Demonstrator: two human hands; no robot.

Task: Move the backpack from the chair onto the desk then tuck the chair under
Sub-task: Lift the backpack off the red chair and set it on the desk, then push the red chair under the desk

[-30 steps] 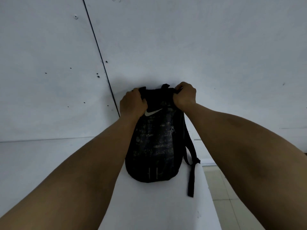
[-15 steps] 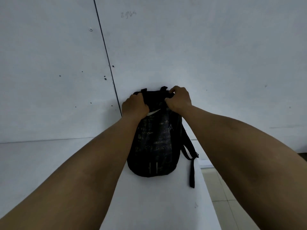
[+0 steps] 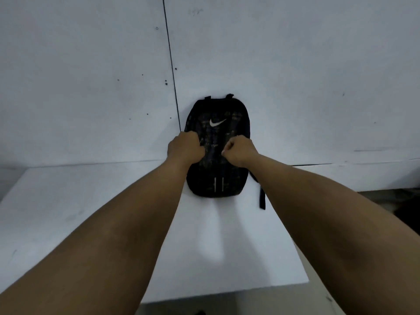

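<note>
The black backpack (image 3: 217, 153) stood upright on the white desk (image 3: 91, 212), its back leaning against the white wall (image 3: 295, 76) at the far edge, roughly at twelve o'clock from where the person stood. A white swoosh logo showed on its upper front, and two short pale stripes ran near its base. One dark strap (image 3: 262, 198) trailed off toward four o'clock from the bag and lay on the desk top.

Both bare arms reached forward over the desk. The left hand (image 3: 185, 147) was curled into a loose fist against the bag's nine o'clock side; whether it had cloth pinched in it I could not tell. The right hand (image 3: 241, 151) was likewise curled tight, fingers folded in, over the bag's front toward three o'clock, and I could not tell if it gripped anything. A thin dark seam (image 3: 171, 64) ran down the wall to the bag's upper left.
</note>
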